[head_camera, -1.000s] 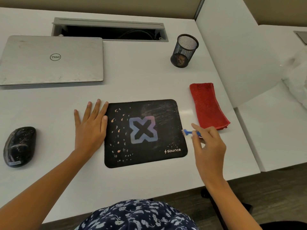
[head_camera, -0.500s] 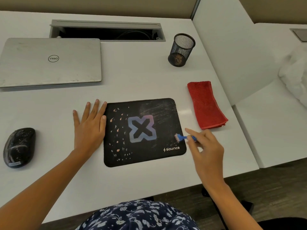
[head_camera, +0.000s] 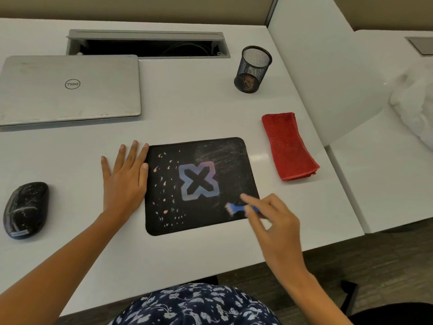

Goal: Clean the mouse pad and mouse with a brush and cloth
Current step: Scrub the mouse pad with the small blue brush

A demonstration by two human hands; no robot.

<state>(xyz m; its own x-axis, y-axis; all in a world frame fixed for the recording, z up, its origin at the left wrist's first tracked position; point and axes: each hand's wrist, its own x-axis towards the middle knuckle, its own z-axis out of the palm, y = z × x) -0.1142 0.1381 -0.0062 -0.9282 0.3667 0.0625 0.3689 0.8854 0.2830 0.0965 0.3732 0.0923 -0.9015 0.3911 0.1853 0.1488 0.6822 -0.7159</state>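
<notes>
A black mouse pad (head_camera: 199,184) with a blue-pink X logo lies on the white desk, with pale dusty streaks at its upper right. My right hand (head_camera: 276,224) grips a small blue brush (head_camera: 236,208), whose bristles touch the pad's lower right corner. My left hand (head_camera: 125,179) lies flat, fingers spread, against the pad's left edge. A dusty black mouse (head_camera: 25,208) sits at the far left. To the right of the pad rests a folded red cloth (head_camera: 288,146).
A closed silver laptop (head_camera: 68,90) sits at the back left, an open cable hatch (head_camera: 147,44) behind it. A black mesh pen cup (head_camera: 253,69) stands at the back right. A white divider panel (head_camera: 323,73) bounds the desk's right side. The desk's front edge is near my body.
My right hand has moved the brush left, from off the pad's right edge onto its lower right corner. My left hand has stayed flat at the pad's left edge.
</notes>
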